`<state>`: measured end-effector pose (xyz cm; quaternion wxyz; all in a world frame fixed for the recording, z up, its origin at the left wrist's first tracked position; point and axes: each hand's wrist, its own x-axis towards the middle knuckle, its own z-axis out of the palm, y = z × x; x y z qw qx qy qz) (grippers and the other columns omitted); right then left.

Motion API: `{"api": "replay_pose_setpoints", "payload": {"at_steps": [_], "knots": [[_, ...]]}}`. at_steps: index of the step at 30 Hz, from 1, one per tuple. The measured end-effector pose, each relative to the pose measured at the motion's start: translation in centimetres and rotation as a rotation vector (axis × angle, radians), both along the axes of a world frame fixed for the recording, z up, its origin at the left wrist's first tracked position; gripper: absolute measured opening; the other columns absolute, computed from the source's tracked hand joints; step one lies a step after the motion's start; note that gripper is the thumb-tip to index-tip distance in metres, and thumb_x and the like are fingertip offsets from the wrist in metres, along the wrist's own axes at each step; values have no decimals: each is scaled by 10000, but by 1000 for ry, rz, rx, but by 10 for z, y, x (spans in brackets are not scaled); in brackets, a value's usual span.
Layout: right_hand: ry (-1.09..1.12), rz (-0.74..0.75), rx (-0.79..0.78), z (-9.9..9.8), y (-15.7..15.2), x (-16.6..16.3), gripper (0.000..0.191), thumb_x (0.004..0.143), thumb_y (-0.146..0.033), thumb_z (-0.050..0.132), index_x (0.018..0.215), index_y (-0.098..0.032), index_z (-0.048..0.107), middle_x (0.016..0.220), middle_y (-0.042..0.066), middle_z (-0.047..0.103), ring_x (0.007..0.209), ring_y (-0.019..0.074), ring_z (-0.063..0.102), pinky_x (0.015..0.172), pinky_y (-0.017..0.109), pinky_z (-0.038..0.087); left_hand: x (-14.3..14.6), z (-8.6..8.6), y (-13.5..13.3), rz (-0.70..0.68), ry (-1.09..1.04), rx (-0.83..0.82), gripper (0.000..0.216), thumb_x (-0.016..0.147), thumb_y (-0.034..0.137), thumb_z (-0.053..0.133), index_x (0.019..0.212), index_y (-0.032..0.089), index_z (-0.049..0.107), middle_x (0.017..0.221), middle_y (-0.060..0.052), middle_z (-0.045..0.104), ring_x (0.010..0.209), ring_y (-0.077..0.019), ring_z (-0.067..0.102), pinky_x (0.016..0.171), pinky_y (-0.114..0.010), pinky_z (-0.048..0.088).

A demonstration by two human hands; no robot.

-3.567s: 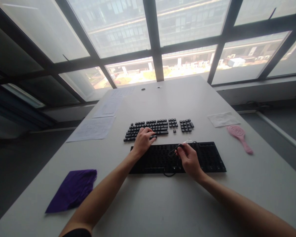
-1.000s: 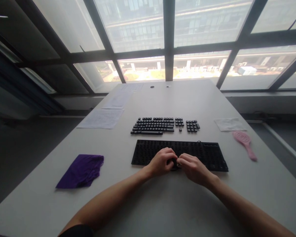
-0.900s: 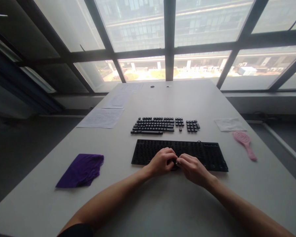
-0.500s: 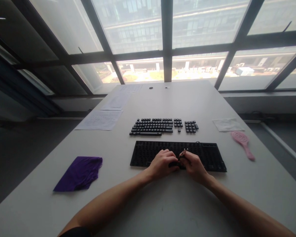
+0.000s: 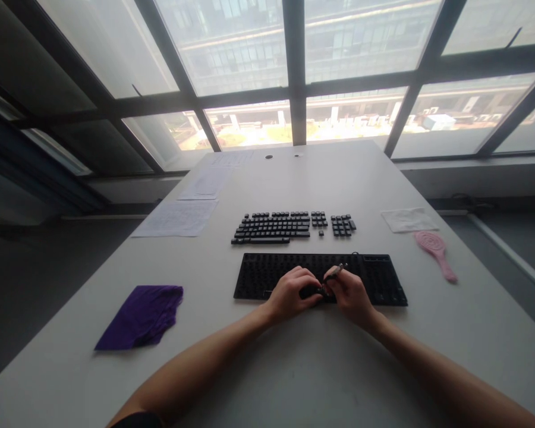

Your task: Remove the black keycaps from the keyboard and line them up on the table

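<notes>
A black keyboard base (image 5: 374, 282) with its keycaps off lies on the white table (image 5: 294, 368) in front of me. The removed black keycaps (image 5: 276, 226) are laid out in rows just beyond it. My left hand (image 5: 289, 294) rests curled on the front middle of the base, fingertips pinched at a small dark piece I cannot make out. My right hand (image 5: 350, 294) is closed on a thin keycap puller tool (image 5: 335, 271), whose tip points up and away, right beside my left fingers.
A purple cloth (image 5: 140, 315) lies at the left front. Printed paper sheets (image 5: 176, 217) lie at the back left. A white wipe (image 5: 408, 220) and a pink hairbrush (image 5: 434, 249) are at the right. Large windows stand beyond the table's far edge.
My left hand came back from the loose keycaps to the keyboard base. Both hands met at its front middle; over the last second the tool's handle tilted up in my right hand.
</notes>
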<state>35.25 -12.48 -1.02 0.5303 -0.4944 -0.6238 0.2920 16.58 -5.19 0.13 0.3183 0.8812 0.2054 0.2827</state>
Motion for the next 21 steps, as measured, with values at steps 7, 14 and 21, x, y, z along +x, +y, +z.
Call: {"api": "replay_pose_setpoints", "payload": {"at_steps": [7,14,21], "knots": [[-96,-17,154,1,-1,-3,146,978,-164,471,863,-198,555,788,24,558,715,160,533,684,287,434,-1,-5,0,43,-48,-27,267,799,341,775,993,184,684,953,-74,679,916,-204,605,822,-333,504],[-155,87,209,-3,2,-2,164,989,-139,428,881,-203,533,814,31,555,714,152,527,679,282,438,-2,-9,-1,14,-48,-54,199,871,256,683,1055,184,710,953,-81,676,892,-187,632,804,-312,532],[-55,-109,21,-6,3,-4,153,986,-229,479,848,-204,539,730,19,605,651,159,574,637,281,466,-4,-6,0,1,-14,-110,429,902,220,646,1318,218,539,1076,-75,694,997,-195,648,938,-362,522]]}}
